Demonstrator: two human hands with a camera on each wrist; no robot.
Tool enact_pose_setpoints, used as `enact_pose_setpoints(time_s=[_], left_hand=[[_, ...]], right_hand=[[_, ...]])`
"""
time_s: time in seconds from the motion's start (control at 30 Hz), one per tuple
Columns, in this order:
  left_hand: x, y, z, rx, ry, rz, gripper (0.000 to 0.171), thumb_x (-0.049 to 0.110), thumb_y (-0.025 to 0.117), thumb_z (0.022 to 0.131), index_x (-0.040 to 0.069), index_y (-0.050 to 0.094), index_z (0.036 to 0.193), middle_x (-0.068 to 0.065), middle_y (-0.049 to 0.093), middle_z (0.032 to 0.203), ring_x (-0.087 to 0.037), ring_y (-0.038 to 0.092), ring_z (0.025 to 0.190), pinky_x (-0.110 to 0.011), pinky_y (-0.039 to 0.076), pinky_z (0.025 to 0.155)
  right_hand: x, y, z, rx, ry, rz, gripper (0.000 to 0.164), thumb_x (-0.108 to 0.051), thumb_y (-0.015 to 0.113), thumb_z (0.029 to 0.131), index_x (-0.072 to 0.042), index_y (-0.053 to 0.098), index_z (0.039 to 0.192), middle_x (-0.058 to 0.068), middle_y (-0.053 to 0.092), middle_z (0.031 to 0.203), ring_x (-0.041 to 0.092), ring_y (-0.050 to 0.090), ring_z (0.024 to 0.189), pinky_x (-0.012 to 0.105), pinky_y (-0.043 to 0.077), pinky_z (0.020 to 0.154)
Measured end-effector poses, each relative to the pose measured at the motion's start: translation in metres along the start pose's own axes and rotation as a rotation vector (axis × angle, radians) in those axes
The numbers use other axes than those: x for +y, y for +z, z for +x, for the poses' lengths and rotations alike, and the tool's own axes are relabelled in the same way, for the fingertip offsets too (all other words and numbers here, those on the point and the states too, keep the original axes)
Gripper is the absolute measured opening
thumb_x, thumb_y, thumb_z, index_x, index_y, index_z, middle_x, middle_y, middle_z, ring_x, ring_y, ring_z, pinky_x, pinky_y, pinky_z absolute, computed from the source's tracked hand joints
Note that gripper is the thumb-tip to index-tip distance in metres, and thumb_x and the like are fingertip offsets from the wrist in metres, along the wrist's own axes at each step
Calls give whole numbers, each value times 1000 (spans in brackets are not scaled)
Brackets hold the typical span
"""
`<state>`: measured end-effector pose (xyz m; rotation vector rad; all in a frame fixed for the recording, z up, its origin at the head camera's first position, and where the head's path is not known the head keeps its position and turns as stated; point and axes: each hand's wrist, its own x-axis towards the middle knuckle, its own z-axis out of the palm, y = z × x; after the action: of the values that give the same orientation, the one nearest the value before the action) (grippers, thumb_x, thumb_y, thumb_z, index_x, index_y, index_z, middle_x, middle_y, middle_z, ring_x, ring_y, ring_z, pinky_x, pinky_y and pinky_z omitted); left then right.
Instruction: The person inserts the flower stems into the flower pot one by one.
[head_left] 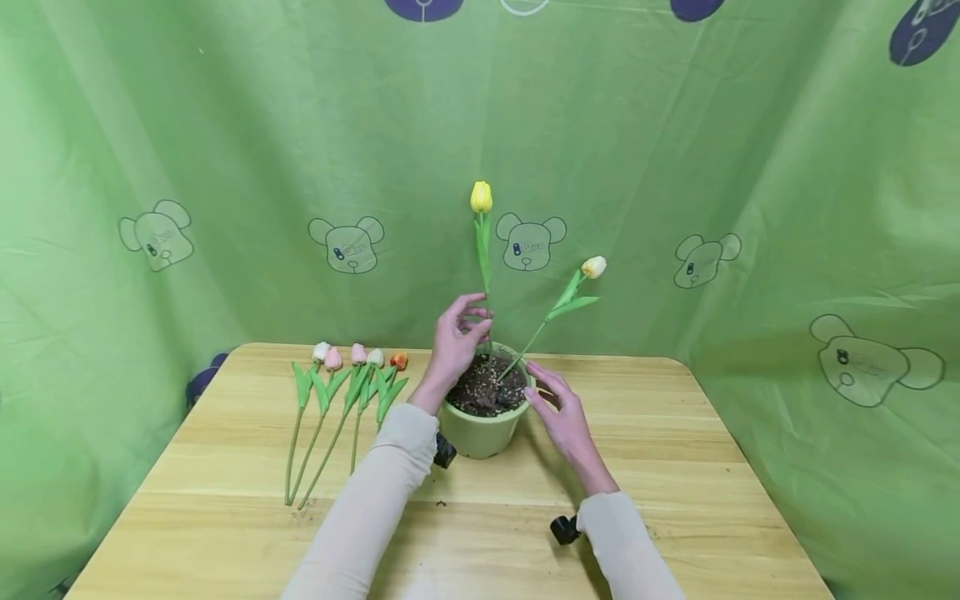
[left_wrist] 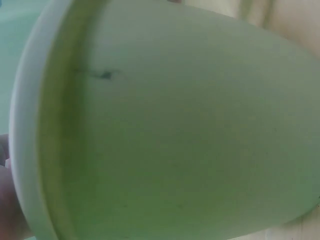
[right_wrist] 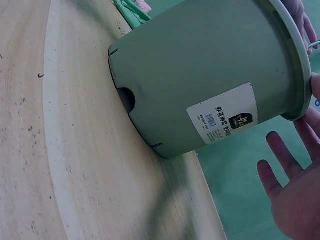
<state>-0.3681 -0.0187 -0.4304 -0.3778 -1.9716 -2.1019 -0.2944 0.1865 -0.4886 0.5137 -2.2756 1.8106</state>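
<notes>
A yellow tulip (head_left: 482,197) stands almost upright in a light green flowerpot (head_left: 480,435) filled with dark soil (head_left: 474,392). My left hand (head_left: 456,340) pinches its stem between thumb and fingers, above the soil. A cream tulip (head_left: 593,267) leans to the right out of the same pot. At the pot's right rim is my right hand (head_left: 561,417), its fingertips touching the edge and the other fingers spread, as the right wrist view shows. That view also has the pot's label (right_wrist: 223,114) on the outer wall. In the left wrist view the pot wall (left_wrist: 190,125) fills most of the picture.
Left of the pot, several loose tulips (head_left: 333,359) lie on the wooden table (head_left: 660,467), pink, white and one orange tulip (head_left: 399,361). A green curtain (head_left: 420,125) with bear-head prints hangs behind and around the table. Crumbs of soil dot the tabletop.
</notes>
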Motion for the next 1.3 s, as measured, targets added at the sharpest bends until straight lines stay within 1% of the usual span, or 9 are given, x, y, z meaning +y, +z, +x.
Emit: enact_pose_setpoints(time_s=[0.1,0.17,0.3,0.37,0.5,0.67,0.87,1.07,1.3], left_hand=[[-2,0,2,-7,24,31,47,-4,66,95,13,61,139,-15,68,118,-22,66,92,-44,66,86],[-4,-1,4,4,34,33,48,-5,66,95,11,60,139,-16,68,118,-21,65,90,-45,66,86],[-6,-2,5,42,38,21,49,-7,66,95,10,60,140,-17,68,117,-35,67,95,-44,66,85],[-7,-1,5,48,35,26,49,-7,66,95,11,59,140,-17,67,117,-42,67,99,-41,67,84],[-7,2,4,5,37,86,51,-3,64,97,15,55,144,-17,66,121,-43,67,103,-36,67,81],[-10,3,3,-47,43,160,48,4,58,103,19,48,147,-14,61,122,-42,67,104,-38,67,81],[-12,2,2,-72,54,163,47,1,57,103,17,48,147,-14,61,120,-40,66,98,-47,66,79],[-15,2,1,-99,45,215,45,1,59,101,17,52,143,-11,62,117,-28,64,91,-38,67,72],[-15,3,2,-141,50,264,43,2,59,102,18,51,141,-11,61,116,-28,65,93,-30,66,69]], right_hand=[[-1,0,0,-1,3,-15,48,-6,62,102,6,50,147,26,47,154,50,45,140,64,35,121],[-2,0,0,-2,8,-28,48,-7,62,102,5,50,147,25,47,154,47,46,140,52,40,122],[-7,0,-2,-5,16,-45,48,-7,63,102,5,50,147,24,48,154,46,47,140,41,43,120],[-6,0,-2,-3,11,-31,48,-7,63,102,5,51,147,24,48,154,47,46,140,50,41,121],[-5,0,-1,0,1,-16,47,-5,63,102,6,51,146,26,48,153,48,46,139,66,35,120],[-7,1,-1,0,10,-16,48,-5,63,102,8,50,146,26,48,153,46,47,139,66,35,120],[-7,1,-2,6,5,-14,48,-4,63,102,9,50,146,28,48,153,49,47,138,65,35,120],[-6,2,-2,7,10,-8,48,-4,63,101,9,49,146,29,48,152,48,47,138,67,35,120],[-7,1,-1,5,16,-23,49,-4,63,102,8,49,146,28,47,153,49,46,139,66,35,120]])
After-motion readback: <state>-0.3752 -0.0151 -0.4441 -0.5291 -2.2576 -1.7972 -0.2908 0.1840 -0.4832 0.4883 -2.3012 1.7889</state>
